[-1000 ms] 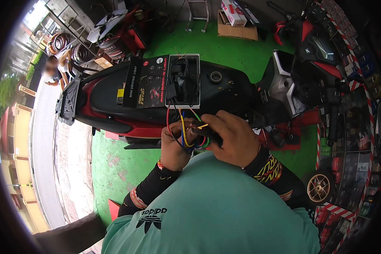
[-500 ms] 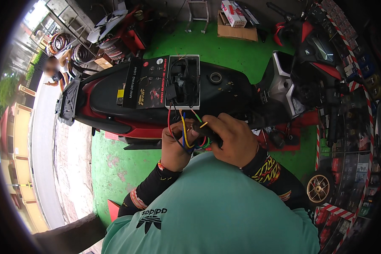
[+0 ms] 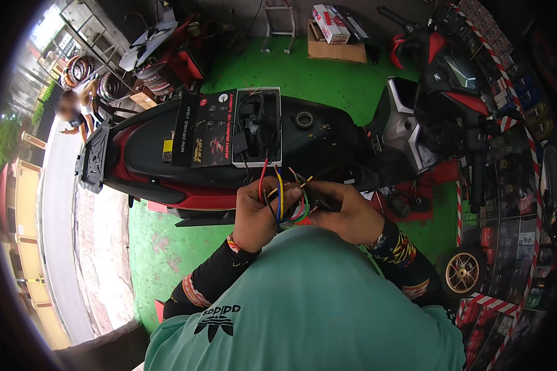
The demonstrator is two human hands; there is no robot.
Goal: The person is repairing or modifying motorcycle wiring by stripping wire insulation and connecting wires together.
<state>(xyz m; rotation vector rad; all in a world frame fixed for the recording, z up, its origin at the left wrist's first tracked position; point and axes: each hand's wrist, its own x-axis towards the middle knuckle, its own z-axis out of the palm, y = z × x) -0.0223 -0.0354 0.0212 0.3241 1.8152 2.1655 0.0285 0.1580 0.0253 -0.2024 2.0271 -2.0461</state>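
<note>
My left hand (image 3: 257,213) is closed on a bunch of coloured wires (image 3: 281,196) in yellow, blue, red, green and black. In my closed right hand (image 3: 356,216) is a dark hand tool (image 3: 319,200), mostly hidden by the fingers, close against the wires. A bare-looking yellowish wire tip sticks up between the two hands. Just beyond them, an open box (image 3: 276,145) with black parts and cables inside lies on the black motorcycle seat (image 3: 148,139). Red and black leads run from it toward my left hand. A dark tape roll (image 3: 303,119) rests right of the box.
The motorcycle's handlebar and silver front panel (image 3: 397,123) are at the right. Beyond the seat, a cardboard box (image 3: 335,51) sits on the green floor (image 3: 229,68). A gold wheel (image 3: 466,271) and packaged goods line the right side. A person (image 3: 79,114) is at the far left.
My right hand has moved slightly right and turned, its fingers lower. The wires stand more upright from my left hand. The whole view has shifted a little.
</note>
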